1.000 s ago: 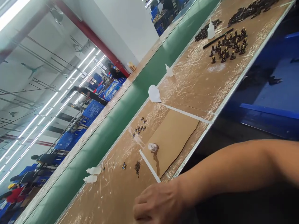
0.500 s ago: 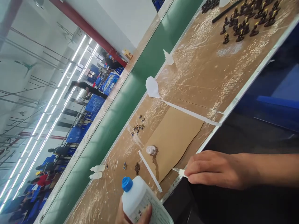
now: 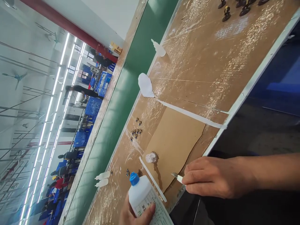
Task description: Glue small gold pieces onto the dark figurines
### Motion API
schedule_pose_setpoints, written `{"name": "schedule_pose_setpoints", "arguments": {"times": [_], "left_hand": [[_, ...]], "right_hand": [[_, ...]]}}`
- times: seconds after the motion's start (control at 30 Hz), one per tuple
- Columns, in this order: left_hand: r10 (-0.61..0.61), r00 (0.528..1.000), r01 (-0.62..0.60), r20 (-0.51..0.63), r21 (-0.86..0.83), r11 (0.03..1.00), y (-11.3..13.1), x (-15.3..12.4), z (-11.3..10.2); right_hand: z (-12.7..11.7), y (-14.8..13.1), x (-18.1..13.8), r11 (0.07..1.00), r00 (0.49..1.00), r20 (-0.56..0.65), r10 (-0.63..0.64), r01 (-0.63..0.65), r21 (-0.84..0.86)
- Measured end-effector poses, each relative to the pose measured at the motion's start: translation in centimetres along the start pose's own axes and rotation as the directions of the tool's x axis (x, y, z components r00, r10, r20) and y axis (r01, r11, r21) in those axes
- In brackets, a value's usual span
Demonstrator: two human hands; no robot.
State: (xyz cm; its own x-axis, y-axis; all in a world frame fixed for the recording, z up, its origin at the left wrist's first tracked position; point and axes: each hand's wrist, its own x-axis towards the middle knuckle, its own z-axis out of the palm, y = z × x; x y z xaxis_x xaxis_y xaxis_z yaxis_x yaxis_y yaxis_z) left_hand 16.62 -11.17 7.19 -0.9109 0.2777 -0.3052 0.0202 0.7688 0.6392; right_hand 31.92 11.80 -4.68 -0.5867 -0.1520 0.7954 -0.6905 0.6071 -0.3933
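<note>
While left hand (image 3: pixel 129 215) clasps blue-capped bottle (image 3: pixel 142 194), right hand (image 3: pixel 208 178) pinches white-handled knife (image 3: pixel 179 178).

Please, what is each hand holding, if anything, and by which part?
The left hand holds the blue-capped white bottle by its body; the right hand holds the small knife by its white handle.

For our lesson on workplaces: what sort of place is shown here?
Probably a factory workshop: small figures stand on a long workbench, and blue bins line the background.
</note>
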Motion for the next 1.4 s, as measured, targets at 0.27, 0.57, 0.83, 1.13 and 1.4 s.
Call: {"name": "schedule_pose_setpoints", "arguments": {"times": [0.27, 0.57, 0.83, 1.13, 1.4], "left_hand": [[-0.082, 0.985, 0.077, 0.152, 0.042, 0.996, 1.9, 0.6, 0.3], [-0.083, 0.986, 0.072, 0.146, 0.081, 0.994, 1.6, 1.0, 0.4], [-0.094, 0.978, 0.081, 0.185, 0.078, 0.994, 1.9, 1.1, 0.5], [-0.121, 0.94, 0.073, 0.318, 0.161, 0.984, 2.5, 2.2, 0.2], [-0.108, 0.947, 0.06, 0.304, 0.164, 0.985, 2.5, 2.4, 0.0]], "right_hand": [[0.7, 0.2, -0.3, 0.999, 0.994, -0.101, -0.037, 0.038, 0.015], [0.1, -0.3, -0.5, 1.0, 1.0, -0.015, -0.026, 0.026, 0.01], [0.3, -0.3, -0.6, 1.0, 1.0, 0.003, 0.011, -0.011, -0.014], [0.7, 0.3, -0.2, 0.998, 0.998, -0.02, 0.055, -0.055, -0.033], [0.5, 0.6, -0.2, 0.997, 0.997, -0.073, 0.022, -0.027, -0.073]]}}
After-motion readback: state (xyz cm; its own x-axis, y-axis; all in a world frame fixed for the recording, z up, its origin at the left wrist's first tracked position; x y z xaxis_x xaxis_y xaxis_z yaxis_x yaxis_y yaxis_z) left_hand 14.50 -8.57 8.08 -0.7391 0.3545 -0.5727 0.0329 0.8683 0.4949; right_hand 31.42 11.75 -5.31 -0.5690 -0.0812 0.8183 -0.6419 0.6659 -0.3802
